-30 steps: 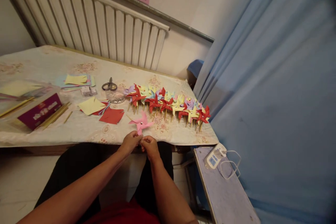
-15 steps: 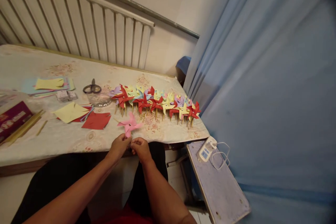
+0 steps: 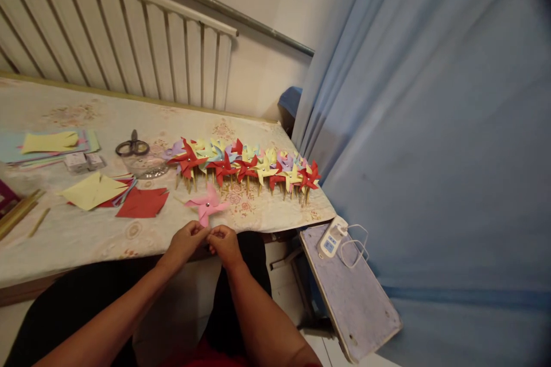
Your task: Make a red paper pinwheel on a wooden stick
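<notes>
My left hand [image 3: 187, 242] and my right hand [image 3: 225, 243] meet at the table's front edge. Both have their fingers pinched together, and whatever lies between the fingertips is too small or hidden to make out. Just beyond them is a pink paper pinwheel [image 3: 208, 205] with a shiny dot at its centre; its lower blade comes right up to my left fingers, and I cannot tell whether they touch it. Behind it, rows of red, yellow, blue and purple pinwheels [image 3: 222, 168] stand close together on thin sticks.
Left on the flowered tablecloth [image 3: 107, 112] are scissors [image 3: 132, 146], a clear dish [image 3: 146, 168] of small pieces, red paper [image 3: 142, 203], yellow paper [image 3: 92, 191], small boxes [image 3: 77, 162] and sticks [image 3: 19, 212]. A white power strip [image 3: 332, 236] sits on a stool [image 3: 350, 292] beside a blue curtain [image 3: 413, 143].
The view has turned a little to the right, so everything sits further left. My hands remain pinched together by the pink pinwheel.
</notes>
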A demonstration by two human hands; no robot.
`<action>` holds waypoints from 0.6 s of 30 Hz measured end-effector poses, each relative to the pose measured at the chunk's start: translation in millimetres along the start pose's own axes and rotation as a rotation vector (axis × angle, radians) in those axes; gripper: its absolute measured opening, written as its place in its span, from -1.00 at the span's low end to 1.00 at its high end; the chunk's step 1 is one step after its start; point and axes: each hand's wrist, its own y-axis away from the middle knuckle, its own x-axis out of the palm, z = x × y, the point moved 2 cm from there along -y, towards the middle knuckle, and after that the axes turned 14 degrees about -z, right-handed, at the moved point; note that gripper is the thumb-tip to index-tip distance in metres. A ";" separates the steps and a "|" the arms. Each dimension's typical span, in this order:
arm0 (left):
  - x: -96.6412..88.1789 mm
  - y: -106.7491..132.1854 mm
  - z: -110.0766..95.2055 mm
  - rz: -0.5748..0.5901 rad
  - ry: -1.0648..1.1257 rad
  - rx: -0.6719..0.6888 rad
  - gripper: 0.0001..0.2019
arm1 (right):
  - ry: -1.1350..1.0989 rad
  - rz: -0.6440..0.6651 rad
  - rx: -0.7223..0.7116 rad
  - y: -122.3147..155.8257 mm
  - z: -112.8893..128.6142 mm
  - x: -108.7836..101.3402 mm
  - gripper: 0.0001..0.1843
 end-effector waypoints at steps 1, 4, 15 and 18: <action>-3.5 -1.6 1.0 0.018 -0.031 0.035 -0.62 | -0.003 -0.015 0.001 0.1 0.9 -0.5 -0.86; -18.8 -10.1 6.7 0.041 -0.201 0.126 -0.62 | -0.012 -0.069 0.009 -0.1 4.0 -2.0 -0.84; -49.4 -48.3 36.3 0.071 -0.846 0.535 -0.64 | 0.049 -0.268 -0.173 -17.1 26.7 -26.0 -0.91; -46.5 -48.3 37.8 0.064 -0.905 0.563 -0.62 | 0.180 -0.376 -0.303 -31.8 33.1 -45.3 -0.89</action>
